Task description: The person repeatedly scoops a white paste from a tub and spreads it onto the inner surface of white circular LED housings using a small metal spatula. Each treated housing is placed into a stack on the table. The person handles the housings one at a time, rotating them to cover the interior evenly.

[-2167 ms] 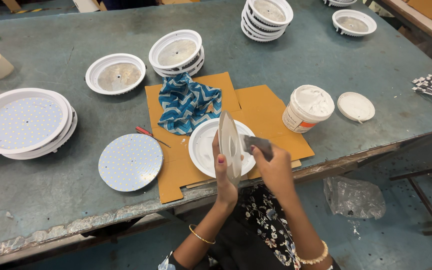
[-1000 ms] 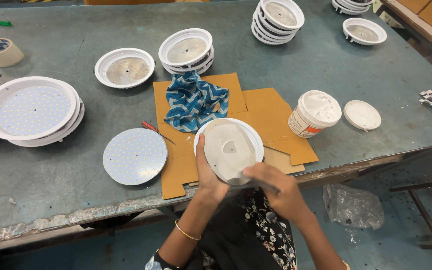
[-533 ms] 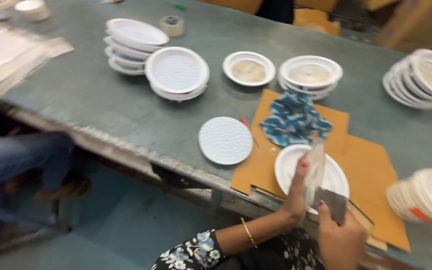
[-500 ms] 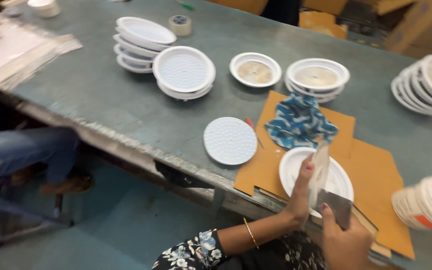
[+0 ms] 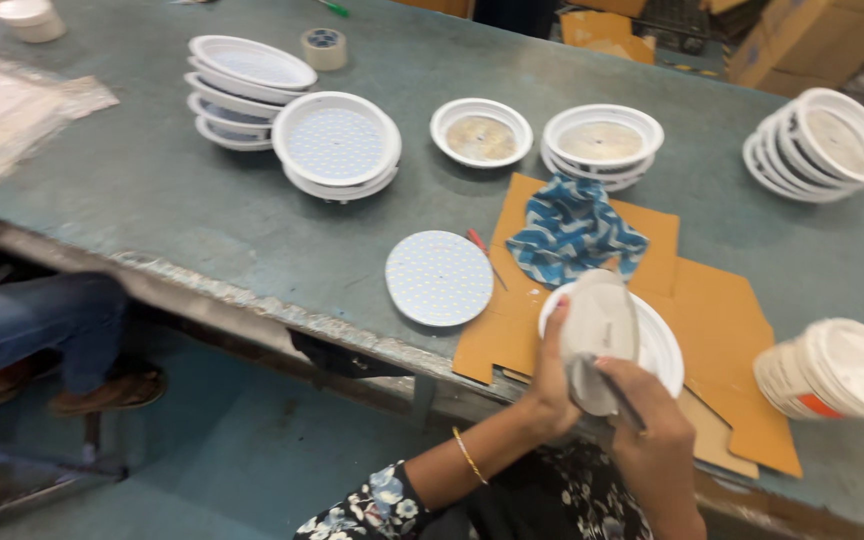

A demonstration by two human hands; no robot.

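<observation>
Disc (image 5: 599, 335) tilted flatter, blue cloth (image 5: 574, 228) behind, tub (image 5: 836, 368) beside

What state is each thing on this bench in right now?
Left hand: grips the round disc's edge.
Right hand: holds a thin dark tool against the disc.
Round disc: held up, tilted, off the bench.
White dish: lies open on the cardboard, under the disc.
Dotted round plate: lies flat, alone.
Blue cloth: crumpled.
White tub: lying tipped on its side.
Tape roll: lies flat.
</observation>
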